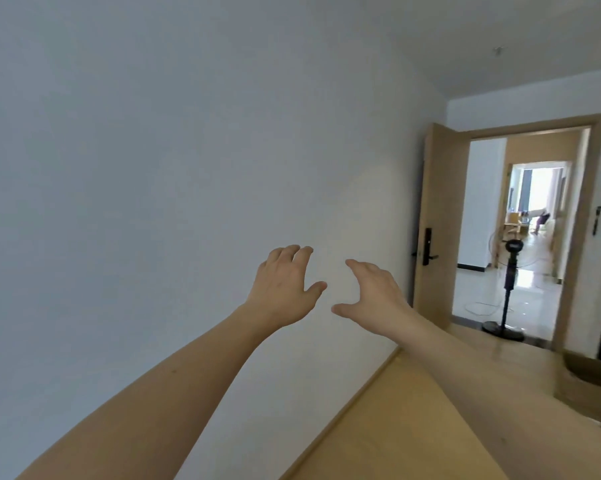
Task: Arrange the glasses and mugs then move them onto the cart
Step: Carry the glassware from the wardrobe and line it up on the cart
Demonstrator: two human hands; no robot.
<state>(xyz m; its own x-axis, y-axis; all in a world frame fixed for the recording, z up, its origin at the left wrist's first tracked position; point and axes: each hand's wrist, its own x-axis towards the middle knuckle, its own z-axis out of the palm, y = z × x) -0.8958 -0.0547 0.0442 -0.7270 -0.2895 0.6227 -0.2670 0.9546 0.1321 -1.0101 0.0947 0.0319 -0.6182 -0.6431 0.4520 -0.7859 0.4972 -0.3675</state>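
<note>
- Left hand [285,285]: bare, raised in front of the plain pale grey-white wall [153,168], back of hand to the camera, fingers loosely spread and bent forward at the tips, thumb out to the right. Holds nothing.
- Right hand [375,294]: bare, just right of the left hand and slightly lower, fingers relaxed and reaching forward, thumb out to the left toward the other thumb. Holds nothing; the two thumbs are near each other, not touching.
- Both bare forearms run up from the bottom edge of the view.
- Light wooden flat tabletop [396,427]: below the right forearm, its long edge running along the wall.
- Glasses, mugs, cart: none in view, so location cannot be told.
- Right of the right hand: open light-wood door [437,220] with a black handle and lock plate [427,251], swung back by the wall.
- Further right: black pedestal fan [506,289] standing in the doorway, bright tiled hallway behind it.
- No readable writing, brand or label anywhere; the lock plate is too small to make out markings.
</note>
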